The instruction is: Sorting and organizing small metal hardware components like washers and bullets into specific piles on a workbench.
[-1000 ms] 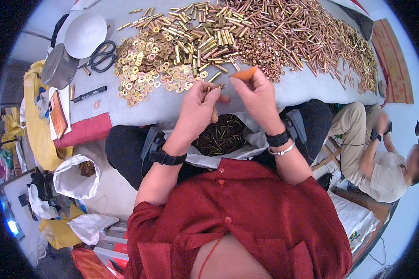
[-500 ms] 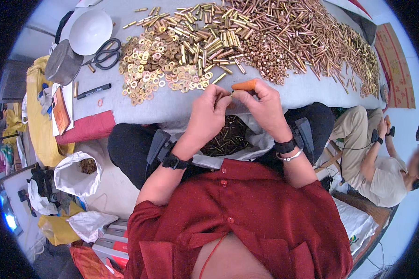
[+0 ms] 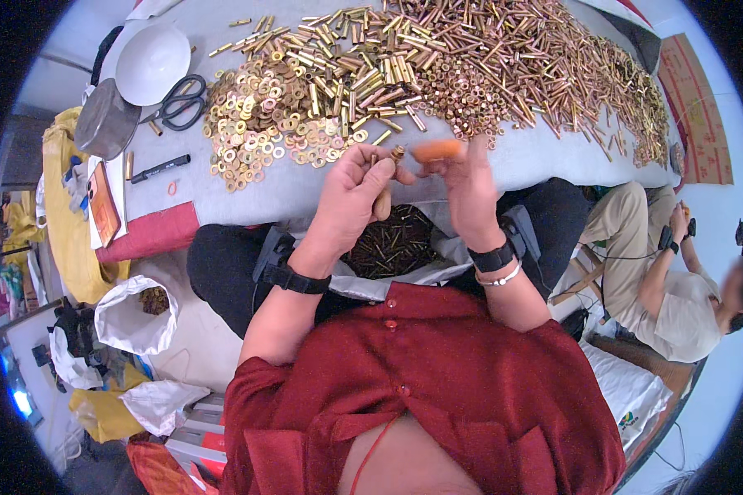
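Closed fingers of my left hand [image 3: 357, 191] grip a small brass-coloured bolt [image 3: 397, 153], whose end stands up past the fingertips with what looks like a nut on it. Just right of that end is my right hand [image 3: 473, 198], its fingers stretched out and smeared by motion. An orange finger cover [image 3: 437, 150] sits on one of them, pointing at the bolt; I see nothing held there. Beyond my hands lie heaps of flat washers [image 3: 252, 115], metal sleeves [image 3: 363, 78], nuts [image 3: 470, 99] and long bolts [image 3: 545, 74].
Between my knees a white sack [image 3: 450, 252] holds many dark bolts. At the table's left are scissors [image 3: 182, 103], a white bowl [image 3: 153, 64], a dark metal pot [image 3: 107, 120], a black marker [image 3: 161, 167] and an orange phone [image 3: 103, 205]. Another person [image 3: 677, 305] sits at the right.
My hands have moved apart from their shared pinch. The left has tilted, keeping the bolt; the right has opened its fingers and blurs. The whole view has shifted slightly.
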Motion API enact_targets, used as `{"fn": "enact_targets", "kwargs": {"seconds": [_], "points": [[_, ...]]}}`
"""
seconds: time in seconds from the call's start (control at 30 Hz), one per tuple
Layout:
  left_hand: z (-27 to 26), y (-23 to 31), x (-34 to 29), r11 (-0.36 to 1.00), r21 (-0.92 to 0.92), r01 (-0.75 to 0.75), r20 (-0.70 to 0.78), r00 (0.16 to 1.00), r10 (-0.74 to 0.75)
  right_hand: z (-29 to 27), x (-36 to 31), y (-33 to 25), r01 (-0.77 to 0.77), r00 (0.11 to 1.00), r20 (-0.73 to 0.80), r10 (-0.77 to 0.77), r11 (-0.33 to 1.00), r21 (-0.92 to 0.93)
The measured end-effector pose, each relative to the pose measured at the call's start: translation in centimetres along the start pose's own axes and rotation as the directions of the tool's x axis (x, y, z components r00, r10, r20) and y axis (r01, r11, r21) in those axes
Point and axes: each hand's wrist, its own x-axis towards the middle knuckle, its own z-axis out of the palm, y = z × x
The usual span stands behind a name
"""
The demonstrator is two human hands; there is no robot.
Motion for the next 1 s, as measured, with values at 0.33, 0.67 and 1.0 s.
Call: {"fn": "enact_targets", "kwargs": {"seconds": [0.33, 0.67, 1.0], "points": [[-0.7, 0.4, -0.4, 0.981, 0.194, 0.025, 0.002, 1.000, -0.025, 1.3, 0.7, 0.0, 0.182, 0.977, -0.047, -0.209, 0.926, -0.330], [-1.1, 2.6, -0.9, 0.863, 0.456, 0.215, -0.002, 0.971, -0.241, 2.8, 3.5, 0.5, 0.520, 0.807, 0.490, -0.329, 0.003, -0.854], [-0.4, 1.3, -1.0, 0.946, 0.236, 0.224, -0.129, 0.972, -0.198, 3.0, 1.2, 1.3, 0.295, 0.891, 0.005, -0.454, 0.570, -0.766]]}}
